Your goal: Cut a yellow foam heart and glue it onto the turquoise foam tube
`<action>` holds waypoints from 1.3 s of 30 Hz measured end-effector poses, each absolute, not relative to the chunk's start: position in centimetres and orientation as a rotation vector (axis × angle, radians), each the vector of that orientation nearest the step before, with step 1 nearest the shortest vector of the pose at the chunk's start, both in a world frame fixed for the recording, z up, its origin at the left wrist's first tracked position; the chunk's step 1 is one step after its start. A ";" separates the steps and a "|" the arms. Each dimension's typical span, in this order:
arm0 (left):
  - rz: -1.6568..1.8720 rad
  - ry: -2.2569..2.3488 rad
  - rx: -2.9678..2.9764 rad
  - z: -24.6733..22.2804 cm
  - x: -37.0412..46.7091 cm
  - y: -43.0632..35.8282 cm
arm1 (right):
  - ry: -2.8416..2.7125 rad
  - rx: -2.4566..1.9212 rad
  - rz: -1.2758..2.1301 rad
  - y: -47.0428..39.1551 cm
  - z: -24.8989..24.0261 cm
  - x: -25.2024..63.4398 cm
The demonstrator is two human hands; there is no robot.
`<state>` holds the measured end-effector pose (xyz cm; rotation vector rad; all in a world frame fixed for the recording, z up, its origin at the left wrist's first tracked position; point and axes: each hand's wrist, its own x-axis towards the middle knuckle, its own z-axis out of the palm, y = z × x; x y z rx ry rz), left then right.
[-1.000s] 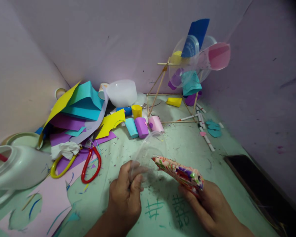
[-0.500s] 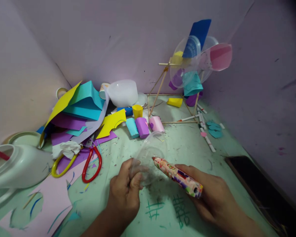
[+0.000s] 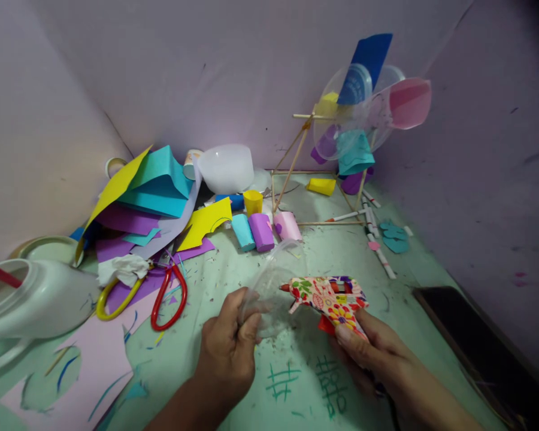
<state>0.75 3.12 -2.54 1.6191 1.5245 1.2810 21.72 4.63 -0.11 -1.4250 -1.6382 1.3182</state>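
A clear plastic disc [image 3: 276,269], perhaps a lid, is pinched between the thumb and fingers of my left hand [image 3: 233,341], low in the middle of the view. My right hand [image 3: 372,353] is closed round the handle of a flower-patterned glue gun [image 3: 327,296]. The gun lies on its side in the air, its red nozzle pointing left at the disc. Whether the nozzle touches the plastic I cannot tell. Behind the disc stand small teal, purple and pink paper cups [image 3: 261,232].
A stick frame [image 3: 291,167] bearing a wheel of clear discs and coloured cups stands at the back right. Red-and-yellow-handled scissors [image 3: 169,299], paper sheets [image 3: 157,179] and a white jug [image 3: 49,299] lie left. A dark phone-like slab [image 3: 467,335] lies right.
My right hand has turned the glue gun so that its flowered side and handle now show. My left hand still holds the disc. The view has shifted slightly.
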 end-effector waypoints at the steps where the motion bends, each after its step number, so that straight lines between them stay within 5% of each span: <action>1: 1.278 1.523 1.597 -2.5 0.8 3.1 | -1.586 -1.405 1.381 4.5 -0.1 21.6; 4: 1.288 1.518 1.479 -2.5 1.0 3.0 | -1.650 -1.380 1.381 4.3 -0.1 21.5; 17: 1.255 1.466 1.426 -2.5 0.8 2.9 | -2.456 -1.167 0.309 5.1 0.9 22.6; 27: 1.198 1.527 1.707 -2.3 0.4 3.1 | -2.332 -1.192 0.619 5.2 -0.5 23.2; 39: 1.203 1.548 1.696 -2.5 0.6 3.1 | -2.273 -1.158 0.572 5.6 -0.5 23.0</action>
